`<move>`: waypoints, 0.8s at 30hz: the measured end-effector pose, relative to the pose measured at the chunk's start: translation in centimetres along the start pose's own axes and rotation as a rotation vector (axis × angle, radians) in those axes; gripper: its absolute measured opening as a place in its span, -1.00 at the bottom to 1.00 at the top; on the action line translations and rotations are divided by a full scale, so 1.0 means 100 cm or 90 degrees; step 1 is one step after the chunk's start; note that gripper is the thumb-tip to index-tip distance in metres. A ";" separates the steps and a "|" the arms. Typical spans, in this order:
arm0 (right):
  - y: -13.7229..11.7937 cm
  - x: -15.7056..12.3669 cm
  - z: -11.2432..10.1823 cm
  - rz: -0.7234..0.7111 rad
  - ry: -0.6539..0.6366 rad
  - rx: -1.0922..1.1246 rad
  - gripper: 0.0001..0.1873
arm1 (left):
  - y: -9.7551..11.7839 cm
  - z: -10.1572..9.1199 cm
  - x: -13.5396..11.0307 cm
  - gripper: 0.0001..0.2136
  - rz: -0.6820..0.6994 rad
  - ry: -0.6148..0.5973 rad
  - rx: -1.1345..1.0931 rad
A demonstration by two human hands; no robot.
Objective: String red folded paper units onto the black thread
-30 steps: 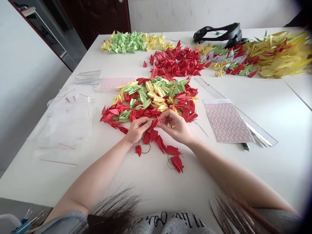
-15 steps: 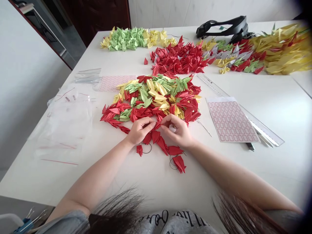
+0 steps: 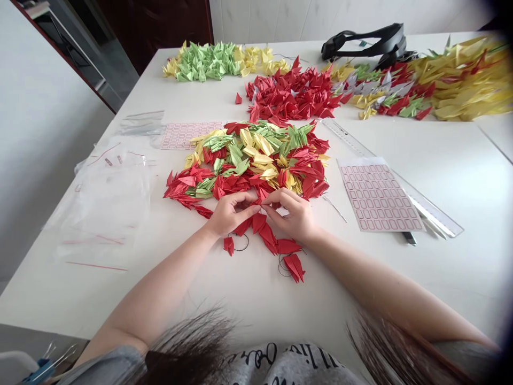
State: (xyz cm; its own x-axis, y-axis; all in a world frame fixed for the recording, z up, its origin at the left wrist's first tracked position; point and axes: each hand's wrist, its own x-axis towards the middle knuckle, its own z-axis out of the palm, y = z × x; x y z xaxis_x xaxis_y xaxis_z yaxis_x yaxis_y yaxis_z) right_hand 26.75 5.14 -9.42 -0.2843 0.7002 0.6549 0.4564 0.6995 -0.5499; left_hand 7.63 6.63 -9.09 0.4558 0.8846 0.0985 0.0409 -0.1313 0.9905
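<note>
Over a white table [image 3: 280,305], the left hand [image 3: 234,213] and right hand [image 3: 288,215] are pinching a small red paper crane [image 3: 258,199].
Both grips are narrow, fingertips nearly meeting around so small a piece, beside a red, yellow and green crane heap [image 3: 248,160]; red cranes [image 3: 268,239] on dark thread [image 3: 241,249] are lying just below, within easy reach.
</note>
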 end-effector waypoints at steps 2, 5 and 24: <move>-0.001 0.000 0.000 -0.021 0.010 -0.005 -0.91 | -0.001 0.000 0.000 -0.80 0.003 0.004 -0.014; -0.001 0.000 0.002 -0.033 0.020 -0.007 -0.90 | -0.004 -0.001 0.001 -0.79 -0.005 0.023 -0.043; -0.007 -0.002 0.002 0.121 -0.098 0.079 -0.88 | -0.002 -0.001 0.004 -0.76 -0.027 0.056 -0.025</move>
State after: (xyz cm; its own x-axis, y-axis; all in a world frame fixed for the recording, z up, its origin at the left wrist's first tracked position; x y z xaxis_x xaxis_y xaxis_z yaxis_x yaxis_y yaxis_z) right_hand 26.28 4.59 -9.29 -0.3322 0.8274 0.4529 0.4095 0.5590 -0.7210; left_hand 7.66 7.06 -9.28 0.3740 0.9252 0.0635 0.0231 -0.0778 0.9967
